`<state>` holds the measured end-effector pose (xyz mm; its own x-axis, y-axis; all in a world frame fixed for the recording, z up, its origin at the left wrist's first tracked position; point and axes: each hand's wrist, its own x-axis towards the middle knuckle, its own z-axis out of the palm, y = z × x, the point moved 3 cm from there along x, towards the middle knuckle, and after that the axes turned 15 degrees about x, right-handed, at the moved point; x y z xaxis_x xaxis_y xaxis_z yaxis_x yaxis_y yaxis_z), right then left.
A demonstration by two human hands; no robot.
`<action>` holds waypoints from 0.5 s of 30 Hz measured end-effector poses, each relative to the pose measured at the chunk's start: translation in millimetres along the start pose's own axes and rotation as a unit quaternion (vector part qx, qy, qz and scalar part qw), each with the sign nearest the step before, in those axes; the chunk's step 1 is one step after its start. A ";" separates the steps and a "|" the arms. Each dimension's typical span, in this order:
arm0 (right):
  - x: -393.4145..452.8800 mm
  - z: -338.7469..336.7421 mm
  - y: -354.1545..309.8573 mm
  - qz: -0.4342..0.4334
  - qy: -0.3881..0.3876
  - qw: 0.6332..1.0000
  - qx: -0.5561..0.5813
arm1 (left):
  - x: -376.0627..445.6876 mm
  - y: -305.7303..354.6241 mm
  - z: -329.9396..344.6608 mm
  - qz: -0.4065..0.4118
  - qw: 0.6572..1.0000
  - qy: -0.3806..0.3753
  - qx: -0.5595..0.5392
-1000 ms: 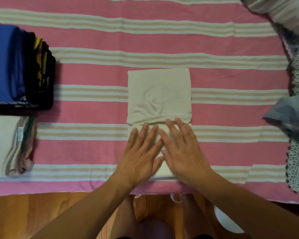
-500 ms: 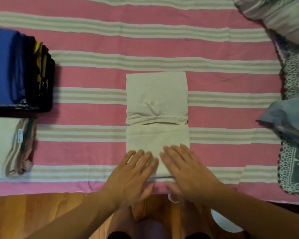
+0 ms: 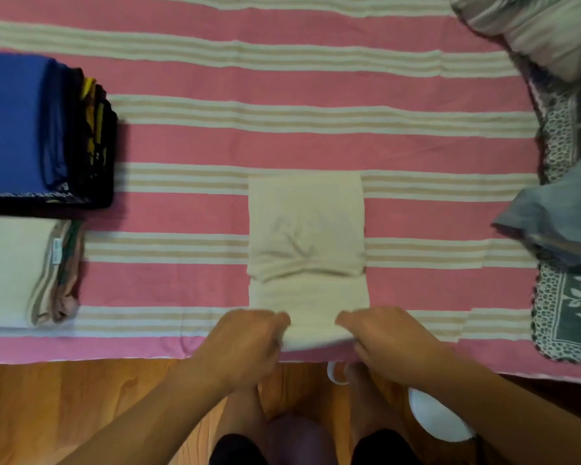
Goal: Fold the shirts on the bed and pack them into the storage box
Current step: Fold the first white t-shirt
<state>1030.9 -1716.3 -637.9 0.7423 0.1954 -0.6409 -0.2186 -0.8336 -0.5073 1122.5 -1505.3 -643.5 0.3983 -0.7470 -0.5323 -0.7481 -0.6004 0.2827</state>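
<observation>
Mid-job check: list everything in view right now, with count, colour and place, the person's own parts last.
cream shirt, partly folded: one, cream, centre of the bed, near edge lifted
pink bedspread with beige and white stripes: one, covers the bed
stack of dark folded shirts: one stack, blue on top, black and yellow below, far left
stack of pale folded shirts: one stack, cream on top, pinkish edges, left, nearer than the dark stack
grey-blue unfolded garment: one, right edge
green and white patterned cloth: one, right, near corner
pale pillow: one, top right
wooden floor: brown, below the bed edge
white round object: one, on the floor, identity unclear
left hand: grips the shirt's near edge
right hand: grips the same edge
</observation>
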 end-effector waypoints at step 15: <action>97.6 -77.7 44.5 0.185 0.321 0.829 0.419 | 77.4 -51.0 -58.5 -0.324 0.869 0.251 -0.276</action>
<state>1142.9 -1774.4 -678.2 0.6505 -0.5340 -0.5401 -0.6704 -0.0696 -0.7387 1222.5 -1549.2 -652.4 0.9266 -0.1480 -0.3458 0.0332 -0.8836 0.4671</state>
